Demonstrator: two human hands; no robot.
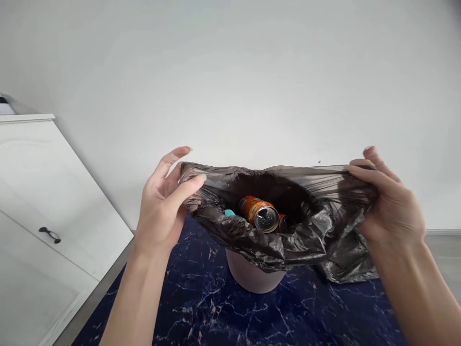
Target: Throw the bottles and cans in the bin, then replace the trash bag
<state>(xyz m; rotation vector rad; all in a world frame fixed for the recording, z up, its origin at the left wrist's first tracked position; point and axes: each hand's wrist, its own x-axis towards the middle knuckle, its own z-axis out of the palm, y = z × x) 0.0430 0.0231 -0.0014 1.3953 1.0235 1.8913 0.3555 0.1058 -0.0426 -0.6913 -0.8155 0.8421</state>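
Observation:
A black garbage bag [295, 245] lines a pinkish-grey trash bin [252, 276], its thin rim stretched wide between my two hands. My left hand [162, 206] pinches the bag's left edge with the thumb on the near side. At the opposite edge, my right hand [391, 206] has the plastic gripped between thumb and fingers. Inside the bag's mouth lies an orange soda can [257, 211], tilted with its silver end facing me. Part of another orange can [283, 223] shows beside it, and a small turquoise item [229, 212] peeks out to the left; its kind is hidden.
The bin stands on a dark blue marble-patterned table [201, 298]. To the left is a white cabinet [54, 192] with a dark handle [49, 235]. A plain white wall [252, 86] rises behind. Some loose bag plastic droops at the right of the bin.

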